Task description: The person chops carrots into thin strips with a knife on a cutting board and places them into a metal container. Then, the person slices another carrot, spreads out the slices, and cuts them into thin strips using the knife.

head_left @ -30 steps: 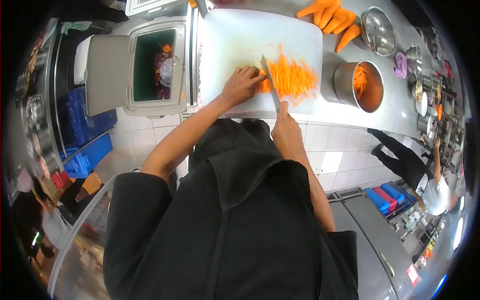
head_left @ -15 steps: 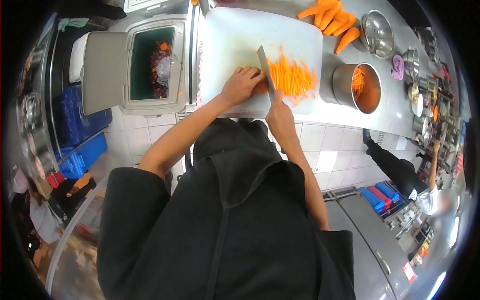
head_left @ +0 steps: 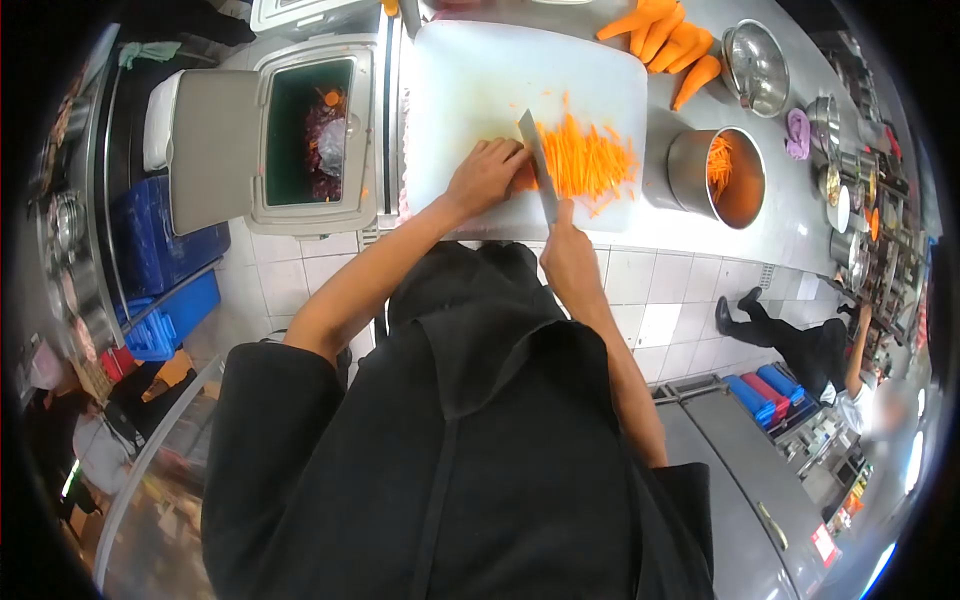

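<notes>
My right hand (head_left: 570,256) is closed round the handle of a kitchen knife (head_left: 537,160), whose blade stands on edge over the white cutting board (head_left: 455,75). Left of the blade, my left hand (head_left: 489,176) presses with curled fingers on a piece of carrot (head_left: 523,178), which is mostly hidden under them. The fingertips are close beside the blade. Against the blade's right side lies a wide heap of carrot strips (head_left: 590,160). A few small orange scraps lie above the heap on the board.
Whole peeled carrots (head_left: 680,45) lie beyond the board, near a metal colander (head_left: 756,68). A steel pot (head_left: 690,178) holding carrot strips stands to the right. A lidded bin (head_left: 368,200) with scraps is open at left. Another person (head_left: 800,345) is at far right.
The knife and my right hand have shifted slightly down and toward me. My left hand keeps its place on the carrot. The person at far right has changed leg position.
</notes>
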`<state>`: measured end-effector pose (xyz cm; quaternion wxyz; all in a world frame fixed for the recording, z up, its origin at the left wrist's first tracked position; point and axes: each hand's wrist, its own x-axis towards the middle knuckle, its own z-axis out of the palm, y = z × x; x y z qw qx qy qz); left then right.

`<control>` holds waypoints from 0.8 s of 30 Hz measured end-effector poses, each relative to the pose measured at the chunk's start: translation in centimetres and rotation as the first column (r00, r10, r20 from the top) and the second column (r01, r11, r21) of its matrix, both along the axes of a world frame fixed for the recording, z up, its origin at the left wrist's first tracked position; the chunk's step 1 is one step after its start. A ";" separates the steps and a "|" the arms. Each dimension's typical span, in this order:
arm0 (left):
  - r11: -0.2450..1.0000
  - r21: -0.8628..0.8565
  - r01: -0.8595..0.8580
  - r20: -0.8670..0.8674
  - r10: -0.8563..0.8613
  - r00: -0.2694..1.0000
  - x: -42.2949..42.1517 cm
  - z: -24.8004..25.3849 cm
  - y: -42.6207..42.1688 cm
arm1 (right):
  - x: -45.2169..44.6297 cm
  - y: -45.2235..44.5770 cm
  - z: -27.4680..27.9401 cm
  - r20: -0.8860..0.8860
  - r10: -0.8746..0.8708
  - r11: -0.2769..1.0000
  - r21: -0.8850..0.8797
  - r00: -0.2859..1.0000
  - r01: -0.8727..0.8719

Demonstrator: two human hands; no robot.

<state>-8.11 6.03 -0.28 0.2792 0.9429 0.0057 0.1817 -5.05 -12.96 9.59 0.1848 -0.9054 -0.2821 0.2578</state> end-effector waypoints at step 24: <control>1.000 -0.021 -0.011 0.038 0.011 0.999 -0.2 0.3 0.0 | 0.1 0.8 -2.7 0.100 0.041 0.994 0.094 0.994 -0.051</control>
